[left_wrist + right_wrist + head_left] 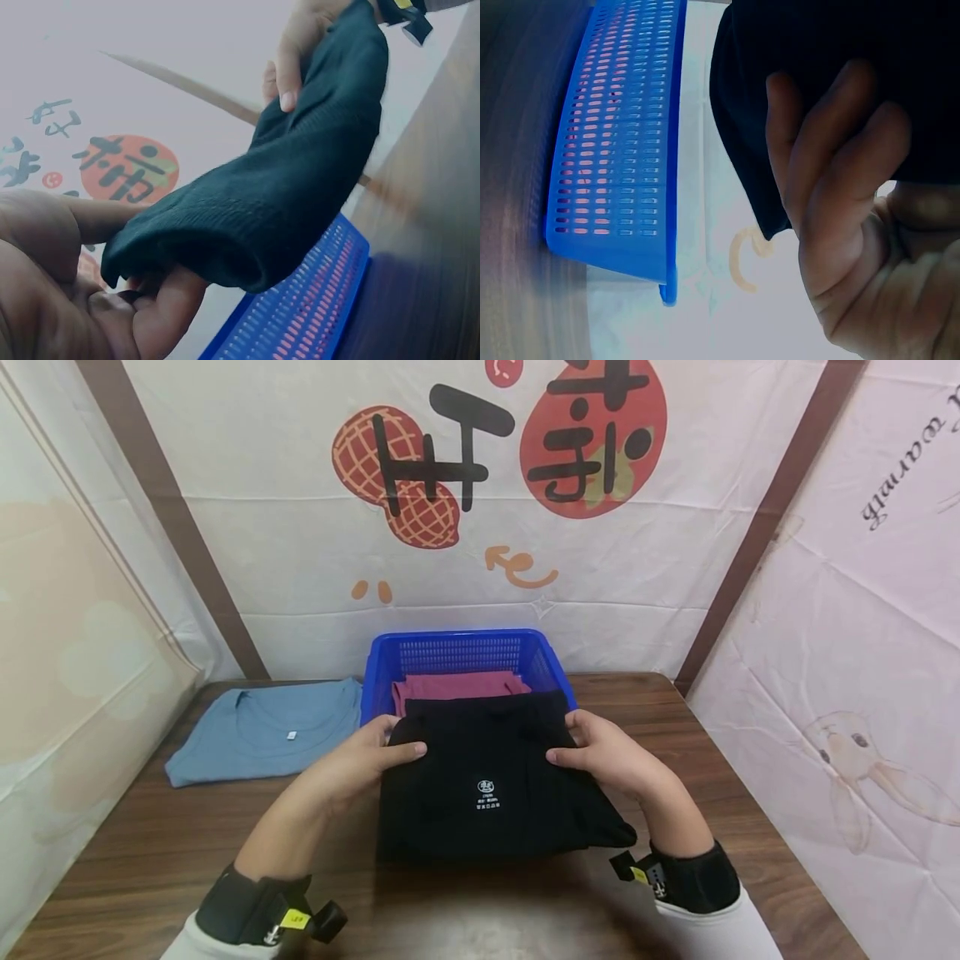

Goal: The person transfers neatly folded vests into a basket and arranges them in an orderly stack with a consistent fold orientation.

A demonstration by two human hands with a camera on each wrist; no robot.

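A folded black garment with a small white print is held up between both hands, in front of the blue basket. My left hand grips its left edge, thumb on top and fingers underneath; the left wrist view shows the folded layers of the black garment between thumb and fingers. On the opposite edge my right hand pinches it the same way, the fingers lying against its underside in the right wrist view. A corner of the cloth droops at the lower right.
Inside the basket lies a folded pink-red garment, partly hidden by the black one. A folded blue shirt lies on the wooden table left of the basket. Printed cloth walls enclose the table at the back and sides.
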